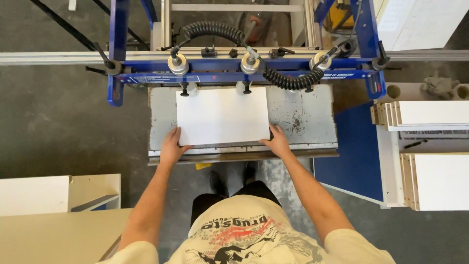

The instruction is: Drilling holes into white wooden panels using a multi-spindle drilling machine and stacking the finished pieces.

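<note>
A white rectangular panel (222, 116) lies flat on the grey metal table (308, 120) of a blue-framed machine (244, 73). My left hand (172, 145) presses on the panel's near left corner, fingers spread over its edge. At the near right corner my right hand (277, 142) rests on the panel's edge in the same way. The panel's far edge sits under the machine's row of round clamp heads (250, 64) with black coiled hoses.
Stacks of white panels (430, 115) lie on a stand to the right, with another stack (439, 181) nearer. A white shelf unit (58, 193) and a beige board (53, 234) stand at the lower left. Concrete floor surrounds the machine.
</note>
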